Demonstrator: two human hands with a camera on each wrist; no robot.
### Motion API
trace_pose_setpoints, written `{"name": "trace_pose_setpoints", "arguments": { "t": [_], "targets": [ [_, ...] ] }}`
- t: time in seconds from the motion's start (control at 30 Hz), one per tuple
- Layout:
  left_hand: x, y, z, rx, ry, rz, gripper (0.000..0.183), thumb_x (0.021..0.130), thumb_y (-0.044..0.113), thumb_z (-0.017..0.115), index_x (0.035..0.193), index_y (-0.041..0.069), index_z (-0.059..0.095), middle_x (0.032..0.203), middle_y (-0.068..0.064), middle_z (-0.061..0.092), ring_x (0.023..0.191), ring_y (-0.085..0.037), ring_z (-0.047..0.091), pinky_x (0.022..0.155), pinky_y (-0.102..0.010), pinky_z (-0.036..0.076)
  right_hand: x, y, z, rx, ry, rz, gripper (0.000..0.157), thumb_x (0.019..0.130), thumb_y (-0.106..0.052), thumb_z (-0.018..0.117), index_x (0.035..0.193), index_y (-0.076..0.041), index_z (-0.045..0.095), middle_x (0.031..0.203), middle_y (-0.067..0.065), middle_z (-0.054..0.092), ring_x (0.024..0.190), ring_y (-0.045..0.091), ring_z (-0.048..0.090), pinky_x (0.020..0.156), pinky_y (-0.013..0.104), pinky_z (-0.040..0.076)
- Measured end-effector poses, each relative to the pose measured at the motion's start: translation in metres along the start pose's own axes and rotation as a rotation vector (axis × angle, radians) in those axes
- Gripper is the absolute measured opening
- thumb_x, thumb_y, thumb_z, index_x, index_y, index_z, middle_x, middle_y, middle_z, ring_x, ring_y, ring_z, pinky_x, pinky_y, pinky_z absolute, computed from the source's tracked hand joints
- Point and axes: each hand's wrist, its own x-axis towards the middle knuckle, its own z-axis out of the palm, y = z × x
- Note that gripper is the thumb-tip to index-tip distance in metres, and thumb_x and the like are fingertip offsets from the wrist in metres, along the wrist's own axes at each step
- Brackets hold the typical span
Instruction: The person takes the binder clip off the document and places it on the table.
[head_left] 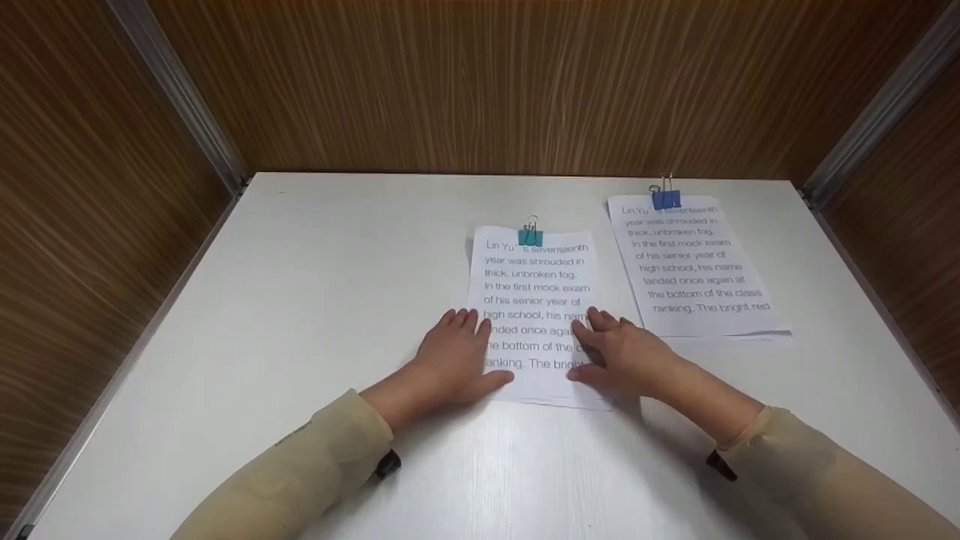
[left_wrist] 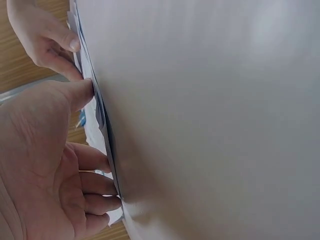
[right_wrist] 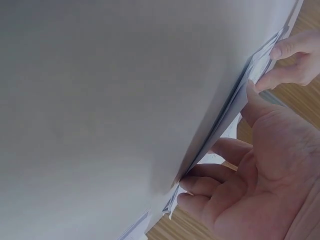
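Observation:
In the head view, a stack of printed sheets (head_left: pixel 534 309) lies on the white table, a teal binder clip (head_left: pixel 530 238) at its top edge. My left hand (head_left: pixel 452 361) rests along the stack's lower left side, fingers extended forward and thumb across the bottom corner. On the opposite side my right hand (head_left: pixel 631 355) touches the lower right edge, its fingertips and thumb over the paper. Both wrist views show the sheets low and edge-on; in the right wrist view the edge of a sheet (right_wrist: pixel 239 100) bends up slightly by the thumb.
To the right lies a second printed stack (head_left: pixel 694 262) with a blue binder clip (head_left: pixel 666 199) on top. Brown wood-grain panels (head_left: pixel 487 90) enclose the white table (head_left: pixel 322 277) at the back and both sides, with metal posts at the corners.

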Motion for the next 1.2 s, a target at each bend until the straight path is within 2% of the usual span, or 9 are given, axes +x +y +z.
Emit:
{"name": "trace_pose_setpoints", "arguments": {
  "t": [0.23,0.47,0.77,1.0,1.2],
  "targets": [
    [-0.012,0.003,0.003,0.003,0.021,0.014,0.095,0.102,0.068,0.049,0.161,-0.006,0.038,0.165,-0.03,0.036,0.157,-0.041,0.03,0.13,-0.05,0.018,-0.008,-0.006,0.003,-0.012,0.012,-0.004,0.083,0.095,-0.051,0.077,0.158,-0.005,0.049,0.164,0.03,0.035,0.147,0.056,0.038,0.117,0.067,0.036],
    [-0.02,0.008,0.006,0.027,0.015,0.011,0.097,0.102,0.07,0.048,0.16,-0.006,0.038,0.164,-0.03,0.037,0.156,-0.041,0.031,0.129,-0.051,0.019,-0.016,-0.011,0.006,-0.008,0.023,0.003,0.083,0.094,-0.05,0.078,0.158,-0.006,0.05,0.164,0.028,0.037,0.148,0.054,0.038,0.116,0.067,0.037],
    [-0.032,0.012,0.011,0.042,0.05,0.027,0.096,0.102,0.069,0.05,0.157,-0.008,0.043,0.16,-0.032,0.042,0.153,-0.042,0.036,0.127,-0.052,0.025,-0.024,-0.017,0.01,-0.003,0.015,0.0,0.083,0.093,-0.048,0.08,0.158,-0.006,0.049,0.165,0.028,0.037,0.151,0.048,0.037,0.119,0.064,0.035],
    [-0.038,0.015,0.013,0.062,0.02,0.018,0.096,0.103,0.071,0.046,0.159,-0.008,0.04,0.162,-0.031,0.039,0.155,-0.042,0.033,0.128,-0.052,0.023,-0.03,-0.019,0.014,-0.011,0.054,-0.05,0.08,0.092,-0.045,0.081,0.154,-0.002,0.054,0.159,0.033,0.043,0.147,0.05,0.043,0.119,0.063,0.036],
    [-0.043,0.018,0.015,0.062,0.02,0.012,0.098,0.102,0.072,0.046,0.159,-0.008,0.041,0.162,-0.032,0.04,0.154,-0.042,0.034,0.128,-0.052,0.023,-0.034,-0.022,0.014,-0.018,0.059,-0.056,0.08,0.092,-0.046,0.082,0.153,-0.002,0.055,0.159,0.032,0.044,0.147,0.05,0.043,0.118,0.062,0.037]
  ]
}}
